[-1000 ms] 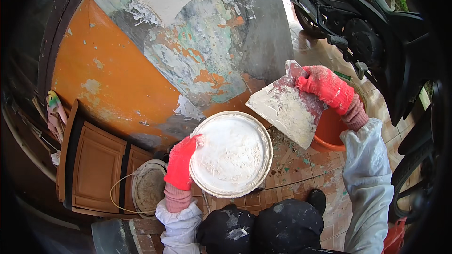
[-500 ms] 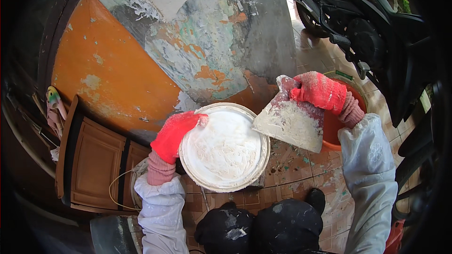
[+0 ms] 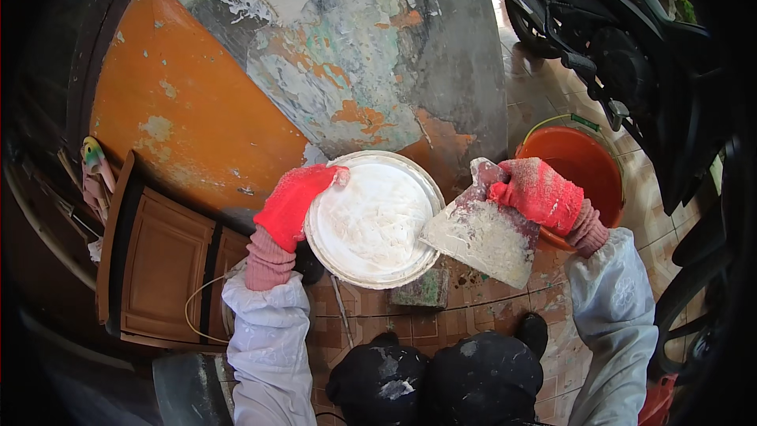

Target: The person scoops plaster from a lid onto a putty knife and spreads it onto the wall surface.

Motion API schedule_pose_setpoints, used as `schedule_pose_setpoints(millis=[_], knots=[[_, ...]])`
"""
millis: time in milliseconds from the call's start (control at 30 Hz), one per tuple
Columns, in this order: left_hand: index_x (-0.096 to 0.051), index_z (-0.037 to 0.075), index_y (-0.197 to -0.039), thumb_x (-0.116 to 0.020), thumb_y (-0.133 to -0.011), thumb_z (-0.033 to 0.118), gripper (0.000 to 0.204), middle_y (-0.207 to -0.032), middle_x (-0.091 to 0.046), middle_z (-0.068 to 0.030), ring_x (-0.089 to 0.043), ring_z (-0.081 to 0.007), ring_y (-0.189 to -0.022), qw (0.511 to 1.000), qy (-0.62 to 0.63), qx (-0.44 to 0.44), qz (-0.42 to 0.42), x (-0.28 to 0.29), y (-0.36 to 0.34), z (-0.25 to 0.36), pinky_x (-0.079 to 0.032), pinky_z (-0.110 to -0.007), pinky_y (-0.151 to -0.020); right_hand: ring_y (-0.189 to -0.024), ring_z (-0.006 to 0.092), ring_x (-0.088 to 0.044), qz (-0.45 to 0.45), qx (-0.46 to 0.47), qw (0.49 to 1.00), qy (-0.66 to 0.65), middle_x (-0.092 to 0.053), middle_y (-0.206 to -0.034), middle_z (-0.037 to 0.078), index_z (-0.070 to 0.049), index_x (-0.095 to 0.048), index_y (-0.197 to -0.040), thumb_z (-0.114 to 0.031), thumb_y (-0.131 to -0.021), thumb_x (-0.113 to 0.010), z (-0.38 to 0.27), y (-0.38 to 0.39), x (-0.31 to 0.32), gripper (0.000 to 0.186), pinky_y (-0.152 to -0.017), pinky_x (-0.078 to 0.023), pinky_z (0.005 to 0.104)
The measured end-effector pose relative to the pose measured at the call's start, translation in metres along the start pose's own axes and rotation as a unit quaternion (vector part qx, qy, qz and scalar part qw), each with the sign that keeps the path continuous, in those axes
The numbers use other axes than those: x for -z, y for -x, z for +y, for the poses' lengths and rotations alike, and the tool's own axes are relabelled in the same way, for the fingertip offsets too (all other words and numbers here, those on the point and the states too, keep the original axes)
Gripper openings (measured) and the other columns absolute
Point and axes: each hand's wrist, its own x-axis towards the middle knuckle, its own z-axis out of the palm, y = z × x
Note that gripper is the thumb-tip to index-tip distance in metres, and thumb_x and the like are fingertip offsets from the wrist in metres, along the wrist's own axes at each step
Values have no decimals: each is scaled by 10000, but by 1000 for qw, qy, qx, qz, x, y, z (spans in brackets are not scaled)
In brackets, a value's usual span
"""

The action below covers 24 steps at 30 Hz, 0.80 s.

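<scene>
My left hand (image 3: 293,207), in a red glove, grips the left rim of a round white bucket lid (image 3: 374,221) with its thumb on top. White putty is smeared over the lid's face. In my right hand (image 3: 542,196), also red-gloved, is a wide putty knife (image 3: 485,243) crusted with dried, pale putty. Its blade points left, and one corner overlaps or touches the lid's right edge. The fingers under the lid are hidden.
Ahead stands a patchy wall (image 3: 339,71), partly orange, partly peeled and puttied. An orange bucket (image 3: 595,162) sits beyond my right hand, near a black motorcycle (image 3: 623,63). Brown wooden furniture (image 3: 169,256) is at left. A stained block (image 3: 422,288) lies on the tiled floor below the lid.
The lid has moved slightly up and away from me. My right hand and the putty knife have dropped a little, uncovering more of the orange bucket. More of the block shows below the lid.
</scene>
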Motion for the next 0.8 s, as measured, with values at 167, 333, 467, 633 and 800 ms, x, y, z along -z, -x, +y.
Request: schedule_pose_setpoints(millis=[167,333,467,633,800], knots=[[-650,35,-961,-589,-884,348,328,-864,-645,-137,-601,-241,-779,966,164,193,57,-13,6,5,-468,-349,-724,-693,349,-620,-5,-39,999,-15,-624,-748,211,33,-626,-946,-353,-854,-625,-10,11,-15,397,-654,-483,389],[-655,1,-903,-618,-853,357,362,-848,-637,-68,-569,-156,-770,811,402,370,209,-38,13,6,-452,-311,-720,-685,165,-578,-34,-82,980,-181,-632,-740,99,17,-635,-944,-363,-878,-606,-4,19,-24,386,-672,-471,324],[-644,-2,-919,-602,-850,332,343,-868,-603,-37,-532,-124,-817,769,406,389,304,-50,16,15,-437,-287,-757,-713,73,-560,56,-147,893,-421,-627,-820,11,6,-624,-976,-316,-893,-579,2,22,-14,336,-668,-463,244],[-610,1,-986,-528,-902,319,339,-974,-579,-57,-519,-158,-926,752,372,367,402,-80,30,27,-401,-291,-842,-728,77,-556,66,-157,891,-422,-618,-826,16,19,-619,-980,-272,-888,-572,-6,32,-22,310,-678,-460,251],[-573,11,-1032,-452,-953,297,320,-961,-557,-83,-522,-205,-970,807,230,351,417,-100,39,47,-382,-321,-891,-723,71,-528,70,-188,891,-408,-594,-801,-6,14,-625,-951,-276,-893,-560,-11,43,-45,303,-683,-444,250]])
